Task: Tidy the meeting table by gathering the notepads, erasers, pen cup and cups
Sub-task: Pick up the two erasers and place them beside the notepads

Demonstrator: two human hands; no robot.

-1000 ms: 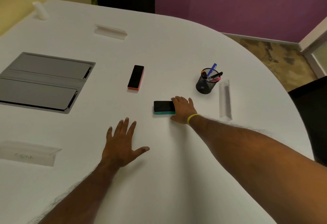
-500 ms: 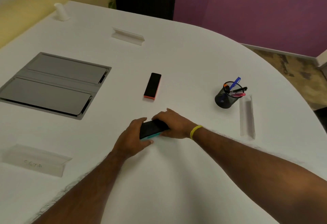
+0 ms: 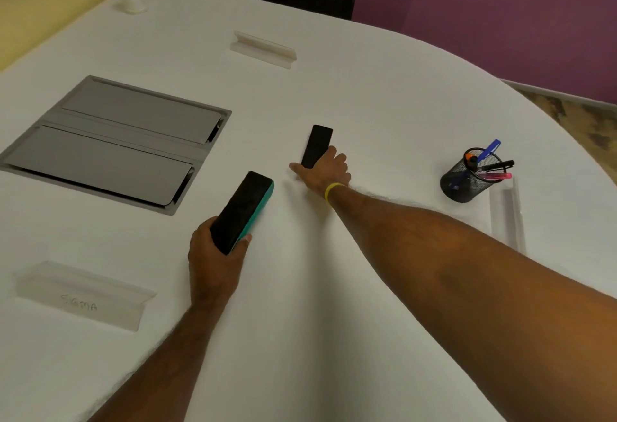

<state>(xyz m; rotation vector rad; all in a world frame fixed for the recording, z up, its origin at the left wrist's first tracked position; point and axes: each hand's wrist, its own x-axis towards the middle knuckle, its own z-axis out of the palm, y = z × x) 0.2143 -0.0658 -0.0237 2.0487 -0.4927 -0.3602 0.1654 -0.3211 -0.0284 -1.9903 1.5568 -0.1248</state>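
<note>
Head view: left hand (image 3: 213, 254) clutches teal eraser (image 3: 245, 209); nameplate (image 3: 83, 295) perhaps reads "Sigma".

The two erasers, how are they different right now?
The teal eraser is held up off the table in the left hand; the other eraser lies flat on the table with the right hand reaching onto its near end. The teal eraser shows a teal side; the other shows only its black top here. The teal one looks bigger, being nearer the camera. Both are long blocks with black tops.
</note>
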